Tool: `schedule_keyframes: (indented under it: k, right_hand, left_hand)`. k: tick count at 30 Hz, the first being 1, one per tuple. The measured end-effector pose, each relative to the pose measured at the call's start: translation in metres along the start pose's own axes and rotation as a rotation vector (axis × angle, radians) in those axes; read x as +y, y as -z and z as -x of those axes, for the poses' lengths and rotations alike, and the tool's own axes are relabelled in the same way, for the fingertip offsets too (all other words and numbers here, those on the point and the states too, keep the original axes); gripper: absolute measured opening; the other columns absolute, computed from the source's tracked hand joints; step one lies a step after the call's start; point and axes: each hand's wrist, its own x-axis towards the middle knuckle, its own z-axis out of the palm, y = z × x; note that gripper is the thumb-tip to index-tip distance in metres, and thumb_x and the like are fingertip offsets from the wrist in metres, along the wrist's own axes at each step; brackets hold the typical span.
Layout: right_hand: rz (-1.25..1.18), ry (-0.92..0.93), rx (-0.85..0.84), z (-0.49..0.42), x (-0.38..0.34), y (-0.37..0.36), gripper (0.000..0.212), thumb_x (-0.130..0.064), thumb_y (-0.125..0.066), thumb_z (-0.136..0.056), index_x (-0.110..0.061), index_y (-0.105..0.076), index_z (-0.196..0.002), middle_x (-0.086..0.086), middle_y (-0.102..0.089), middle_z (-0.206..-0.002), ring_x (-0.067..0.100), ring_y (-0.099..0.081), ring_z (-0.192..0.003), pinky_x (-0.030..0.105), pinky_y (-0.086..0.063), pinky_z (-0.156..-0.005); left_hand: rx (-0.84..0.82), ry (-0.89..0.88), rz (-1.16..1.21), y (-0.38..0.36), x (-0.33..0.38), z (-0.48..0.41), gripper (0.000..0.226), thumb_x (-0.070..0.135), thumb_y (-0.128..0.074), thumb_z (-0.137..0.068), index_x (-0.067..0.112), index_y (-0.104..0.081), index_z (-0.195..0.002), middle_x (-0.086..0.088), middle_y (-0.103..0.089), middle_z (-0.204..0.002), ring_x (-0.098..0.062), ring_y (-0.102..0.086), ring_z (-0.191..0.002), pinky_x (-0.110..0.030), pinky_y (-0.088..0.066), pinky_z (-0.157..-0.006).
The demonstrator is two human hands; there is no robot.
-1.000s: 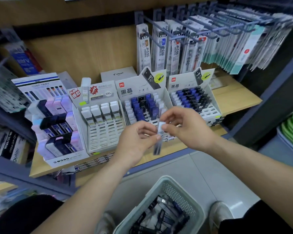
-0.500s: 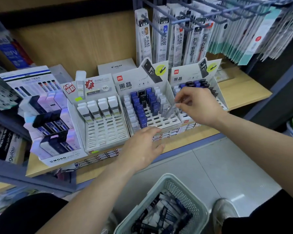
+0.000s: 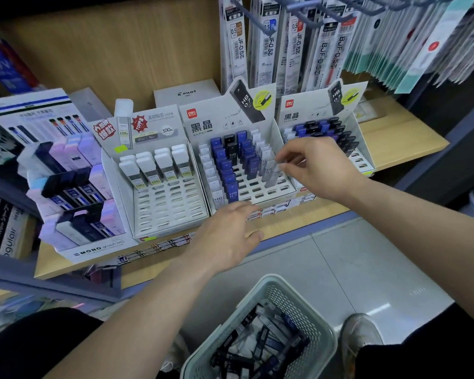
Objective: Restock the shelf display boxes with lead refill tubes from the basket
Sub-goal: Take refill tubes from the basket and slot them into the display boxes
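Note:
My right hand (image 3: 316, 166) pinches the top of a pale grey lead refill tube (image 3: 272, 175) that stands tilted in the right column of the middle display box (image 3: 283, 138). That box holds rows of white, blue and black tubes. My left hand (image 3: 226, 236) hovers with loose fingers by the box's front edge and holds nothing. A second display box (image 3: 365, 149) with blue and black tubes stands to the right, partly hidden by my right hand. The pale green basket (image 3: 298, 299) with several dark and white tubes sits on the floor below.
A box of white-capped tubes (image 3: 159, 170) and a Mono display (image 3: 66, 192) stand to the left on the wooden shelf (image 3: 402, 138). Refill packs (image 3: 268, 42) hang on hooks above. My shoe (image 3: 359, 337) is beside the basket on the tiled floor.
My hands parted from holding the tube together. My right hand carried it up to the middle box and lowered it toward a slot; my left hand dropped to the box's front edge.

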Motion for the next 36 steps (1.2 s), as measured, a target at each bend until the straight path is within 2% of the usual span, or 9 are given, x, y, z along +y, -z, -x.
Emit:
schedule_keyframes:
  k: [6,9,13,16,20,24,28,32,36]
  right_hand:
    - [0.076,0.008,-0.004,-0.004,-0.004,-0.015,0.016,-0.015,-0.063,-0.094,-0.019,-0.072,-0.106,-0.002,-0.071,-0.097,0.015,-0.065,-0.085,0.039,-0.057,-0.080]
    - [0.087,-0.040,0.037,0.000,-0.007,-0.010,0.025,-0.021,-0.067,-0.091,-0.021,-0.069,-0.117,-0.004,-0.066,-0.100,0.015,-0.062,-0.088,0.039,-0.055,-0.082]
    - [-0.019,-0.157,0.066,0.026,-0.015,0.003,0.021,-0.026,-0.071,-0.090,-0.020,-0.069,-0.110,-0.009,-0.065,-0.093,0.014,-0.064,-0.085,0.035,-0.056,-0.080]
    - [-0.054,-0.245,-0.097,0.058,-0.017,0.002,0.025,-0.030,-0.072,-0.089,-0.026,-0.065,-0.114,-0.012,-0.063,-0.096,0.010,-0.065,-0.084,0.036,-0.058,-0.078]
    - [0.081,-0.281,-0.352,0.112,-0.011,-0.029,0.036,-0.034,-0.070,-0.090,-0.024,-0.062,-0.124,-0.007,-0.065,-0.110,0.012,-0.060,-0.087,0.029,-0.049,-0.081]
    - [0.146,-0.345,-0.473,0.172,0.008,-0.076,0.044,-0.039,-0.064,-0.094,-0.022,-0.056,-0.134,-0.001,-0.061,-0.123,0.014,-0.054,-0.094,0.027,-0.044,-0.082]
    - [0.113,-0.536,-0.421,0.217,0.037,-0.116,0.054,-0.039,-0.060,-0.095,-0.021,-0.045,-0.143,0.004,-0.054,-0.133,0.023,-0.058,-0.114,0.034,-0.046,-0.091]
    - [-0.005,-0.667,-0.366,0.243,0.059,-0.150,0.046,-0.038,-0.054,-0.098,-0.018,-0.048,-0.139,0.007,-0.057,-0.125,0.028,-0.059,-0.107,0.035,-0.045,-0.089]
    - [-0.050,-0.622,-0.345,0.252,0.071,-0.174,0.031,-0.035,-0.045,-0.102,-0.018,-0.054,-0.126,0.013,-0.064,-0.106,0.034,-0.060,-0.096,0.037,-0.045,-0.076]
  left_hand:
    - [-0.025,-0.003,0.000,0.000,-0.002,-0.003,0.060,0.041,-0.056,-0.098,0.024,-0.037,-0.152,0.008,-0.034,-0.159,-0.014,-0.032,-0.143,-0.029,-0.026,-0.118]
    - [-0.031,-0.006,0.005,0.002,-0.002,-0.003,0.059,0.041,-0.057,-0.097,0.025,-0.039,-0.151,0.007,-0.038,-0.156,-0.016,-0.037,-0.140,-0.032,-0.032,-0.116]
    - [-0.002,-0.029,0.014,0.004,0.002,0.007,0.055,0.041,-0.056,-0.097,0.027,-0.042,-0.148,0.005,-0.045,-0.151,-0.018,-0.043,-0.136,-0.035,-0.037,-0.111]
    - [-0.024,-0.060,0.020,-0.002,-0.002,0.024,0.049,0.042,-0.058,-0.096,0.027,-0.049,-0.142,0.007,-0.055,-0.140,-0.017,-0.052,-0.126,-0.037,-0.043,-0.106]
    - [-0.140,-0.025,-0.017,-0.029,-0.026,0.056,0.043,0.042,-0.062,-0.094,0.026,-0.056,-0.133,0.010,-0.062,-0.122,-0.013,-0.059,-0.109,-0.036,-0.049,-0.097]
    - [-0.284,0.030,-0.035,-0.068,-0.047,0.093,0.039,0.042,-0.061,-0.094,0.028,-0.057,-0.130,0.012,-0.061,-0.119,-0.010,-0.056,-0.104,-0.031,-0.048,-0.093]
    - [-0.395,0.030,-0.032,-0.110,-0.056,0.125,0.042,0.041,-0.059,-0.095,0.027,-0.053,-0.134,0.008,-0.058,-0.129,-0.012,-0.055,-0.110,-0.031,-0.047,-0.096]
    - [-0.444,0.057,0.000,-0.152,-0.053,0.132,0.049,0.043,-0.060,-0.095,0.027,-0.049,-0.140,0.005,-0.054,-0.138,-0.017,-0.053,-0.121,-0.033,-0.045,-0.100]
    - [-0.480,0.052,0.015,-0.191,-0.050,0.116,0.060,0.045,-0.064,-0.092,0.026,-0.043,-0.145,0.003,-0.048,-0.145,-0.019,-0.048,-0.130,-0.033,-0.042,-0.106]
